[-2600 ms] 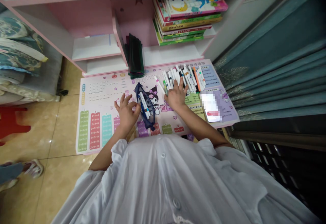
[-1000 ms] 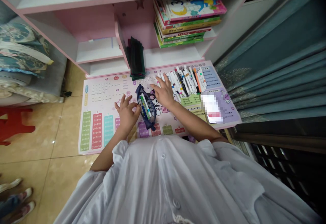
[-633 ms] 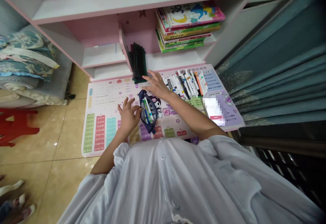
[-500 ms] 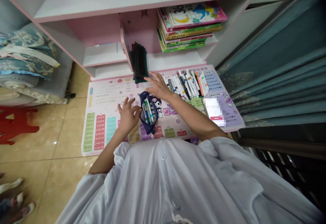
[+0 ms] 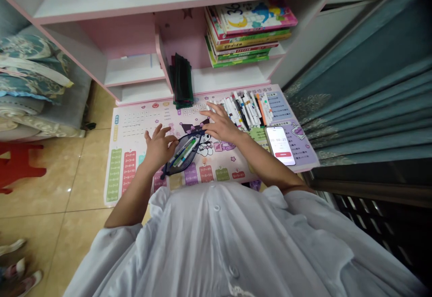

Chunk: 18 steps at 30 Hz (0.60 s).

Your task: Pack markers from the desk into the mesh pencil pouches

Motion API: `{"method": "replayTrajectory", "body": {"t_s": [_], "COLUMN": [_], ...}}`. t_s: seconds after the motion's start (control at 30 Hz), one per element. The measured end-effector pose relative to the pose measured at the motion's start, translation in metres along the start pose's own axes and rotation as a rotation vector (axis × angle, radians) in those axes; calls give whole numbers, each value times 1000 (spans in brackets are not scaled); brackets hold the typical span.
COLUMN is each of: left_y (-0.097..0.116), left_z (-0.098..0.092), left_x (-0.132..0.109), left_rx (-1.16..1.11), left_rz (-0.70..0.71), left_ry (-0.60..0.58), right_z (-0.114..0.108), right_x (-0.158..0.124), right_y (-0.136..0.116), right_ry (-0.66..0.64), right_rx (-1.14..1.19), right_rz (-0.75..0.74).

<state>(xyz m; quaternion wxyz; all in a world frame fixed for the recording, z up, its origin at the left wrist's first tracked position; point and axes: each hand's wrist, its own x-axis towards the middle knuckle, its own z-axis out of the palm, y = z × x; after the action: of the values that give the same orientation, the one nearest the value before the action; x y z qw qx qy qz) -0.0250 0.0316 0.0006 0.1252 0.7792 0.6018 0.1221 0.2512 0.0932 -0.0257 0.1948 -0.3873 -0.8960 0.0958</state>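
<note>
From the head camera, here we go: the left hand (image 5: 158,147) has its fingers curled over the upper edge of a dark mesh pencil pouch (image 5: 182,155), pinching it against the printed multiplication mat (image 5: 116,189), though the exact grip is partly hidden. The pouch lies slanted just right of that hand, unzipped, with markers (image 5: 184,152) showing inside; their far ends are hidden. The right hand (image 5: 221,127) is open, fingers spread, palm down, holding nothing, just beside a row of loose markers (image 5: 245,110). Further right, a phone (image 5: 280,146) shows a timer, hard to read. Past the mat, a dark folded stack (image 5: 181,87) sits by the books (image 5: 251,31). Someone's feet (image 5: 16,272) are cut off at lower left.
</note>
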Motion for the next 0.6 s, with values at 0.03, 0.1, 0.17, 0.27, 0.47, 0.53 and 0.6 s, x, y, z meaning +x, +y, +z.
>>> {"method": "replayTrajectory", "body": {"t_s": [0.03, 0.1, 0.17, 0.27, 0.47, 0.53, 0.6], "left_y": [0, 3, 7, 15, 24, 25, 26], "left_z": [-1, 0, 1, 5, 12, 15, 16], "left_x": [2, 6, 9, 14, 21, 22, 20], "left_rx": [8, 28, 51, 61, 38, 35, 20], "left_rz": [6, 21, 40, 55, 51, 32, -6], "left_ry": [1, 8, 21, 32, 19, 29, 53], "right_z": [-1, -1, 2, 7, 10, 11, 12], "right_x": [-6, -18, -31, -48, -71, -74, -75], "right_y": [-2, -7, -10, -13, -9, -7, -6], "right_ry": [9, 38, 78, 146, 210, 227, 259], "right_rx": [7, 15, 22, 47, 71, 78, 77], "right_rz": [8, 26, 38, 59, 147, 162, 175]}}
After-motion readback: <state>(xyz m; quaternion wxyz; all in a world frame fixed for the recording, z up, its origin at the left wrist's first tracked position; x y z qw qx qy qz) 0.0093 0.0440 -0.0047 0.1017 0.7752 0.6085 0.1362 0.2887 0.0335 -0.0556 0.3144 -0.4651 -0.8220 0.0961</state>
